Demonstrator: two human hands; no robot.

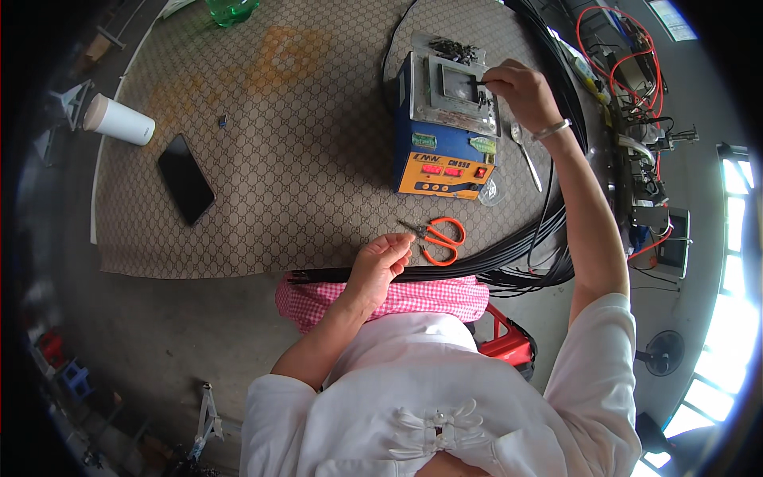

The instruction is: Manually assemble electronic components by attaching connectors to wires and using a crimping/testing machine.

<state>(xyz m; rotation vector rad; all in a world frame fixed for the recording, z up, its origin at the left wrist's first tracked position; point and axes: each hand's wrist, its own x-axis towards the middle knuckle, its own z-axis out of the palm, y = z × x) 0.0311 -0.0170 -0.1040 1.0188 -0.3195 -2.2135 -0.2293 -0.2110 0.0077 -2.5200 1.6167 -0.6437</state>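
A solder pot [447, 139] with a blue body, an orange front panel and lit red displays stands on the patterned table cover. Over its square metal basin [459, 83] my right hand [520, 89] reaches in from the right, its fingers closed on a thin dark strip [482, 83] whose tip is at the basin's edge. What the strip is I cannot make out. My left hand [385, 259] is near the table's front edge with thumb and fingers pinched; anything between them is hidden. Just beside it lie orange-handled scissors [446, 241].
Dark crumbly scraps [453, 50] sit behind the basin. A metal spoon [526, 157] lies right of the pot. Black cable [509, 262] coils along the right and front edges. At left are a phone [187, 180], a white tumbler [119, 121] and a tiny blue piece [222, 122].
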